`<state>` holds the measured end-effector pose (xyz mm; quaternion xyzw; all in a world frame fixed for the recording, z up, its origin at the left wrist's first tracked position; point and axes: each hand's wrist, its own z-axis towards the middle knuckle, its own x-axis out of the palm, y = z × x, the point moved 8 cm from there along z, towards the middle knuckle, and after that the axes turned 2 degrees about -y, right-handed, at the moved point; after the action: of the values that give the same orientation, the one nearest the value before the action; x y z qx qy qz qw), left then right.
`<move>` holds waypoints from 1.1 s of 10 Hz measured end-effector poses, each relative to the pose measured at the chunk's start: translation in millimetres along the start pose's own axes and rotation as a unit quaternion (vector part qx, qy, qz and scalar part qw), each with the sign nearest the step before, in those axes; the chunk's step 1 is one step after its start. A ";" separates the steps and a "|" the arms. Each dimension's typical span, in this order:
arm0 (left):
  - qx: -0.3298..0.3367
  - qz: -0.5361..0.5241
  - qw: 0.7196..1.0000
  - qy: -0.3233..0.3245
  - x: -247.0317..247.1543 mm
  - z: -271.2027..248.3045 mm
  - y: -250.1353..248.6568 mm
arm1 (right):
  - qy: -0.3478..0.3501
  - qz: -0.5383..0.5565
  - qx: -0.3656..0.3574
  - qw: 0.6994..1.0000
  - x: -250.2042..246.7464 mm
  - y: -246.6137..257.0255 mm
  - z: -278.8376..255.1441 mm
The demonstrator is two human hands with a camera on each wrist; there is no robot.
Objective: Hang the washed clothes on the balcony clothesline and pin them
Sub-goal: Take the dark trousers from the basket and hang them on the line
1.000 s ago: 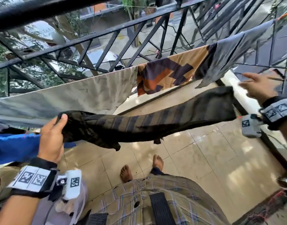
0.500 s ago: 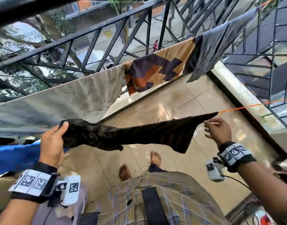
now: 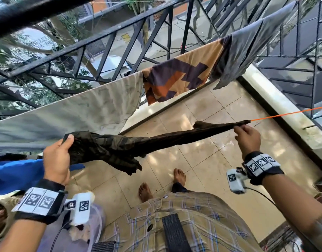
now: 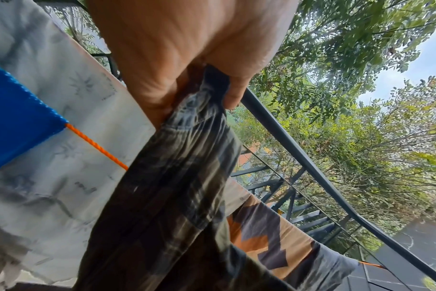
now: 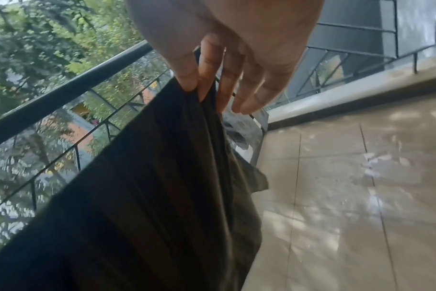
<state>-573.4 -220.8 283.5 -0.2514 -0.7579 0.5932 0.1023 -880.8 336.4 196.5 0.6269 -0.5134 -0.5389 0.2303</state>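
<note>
Your left hand [image 3: 56, 160] and right hand [image 3: 247, 138] both pinch the dark striped limp cloth [image 3: 138, 144] along the orange clothesline [image 3: 287, 113]; it's soft and floppy, so keep gripping the top edge.

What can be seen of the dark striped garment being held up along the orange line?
The dark striped garment is thin woven cloth in brown-black with faint paler stripes, wrinkled and bunched at its left end. It stretches lengthwise along the orange clothesline, draped over it. The left hand grips the bunched end, thumb on top; the right hand pinches the right edge between thumb and forefinger. A loose flap hangs near the left hand. No pins show on it.
</note>
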 end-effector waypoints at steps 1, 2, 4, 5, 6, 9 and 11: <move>-0.010 0.046 0.996 -0.074 -36.8 16.7 16.4 | -0.006 -0.003 -0.042 0.999 -26.8 4.5 -2.3; -0.085 -0.013 0.993 -0.081 -69.2 37.0 52.5 | -0.006 0.014 -0.073 0.997 -53.5 20.3 -0.7; -0.123 0.059 0.983 -0.122 -101.9 47.0 85.6 | -0.030 0.071 -0.103 0.992 -111.4 66.3 29.5; -0.164 0.122 0.975 -0.093 -105.9 39.8 97.4 | -0.094 0.067 -0.084 0.990 -144.9 64.7 60.4; -0.118 0.290 0.948 -0.061 -94.5 25.7 85.1 | -0.099 0.028 -0.036 0.994 -157.7 71.7 77.9; 0.084 0.522 0.849 0.018 -23.4 -0.1 37.6 | -0.055 -0.226 -0.037 0.972 -142.1 54.3 109.6; 0.225 0.562 0.759 0.239 43.9 8.0 29.2 | -0.026 -0.260 -0.085 0.962 -133.8 60.9 99.3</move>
<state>-606.8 -200.6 247.3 -0.7357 -0.2762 0.6181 -0.0184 -981.0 459.7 275.4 0.7027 -0.2911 -0.6377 0.1215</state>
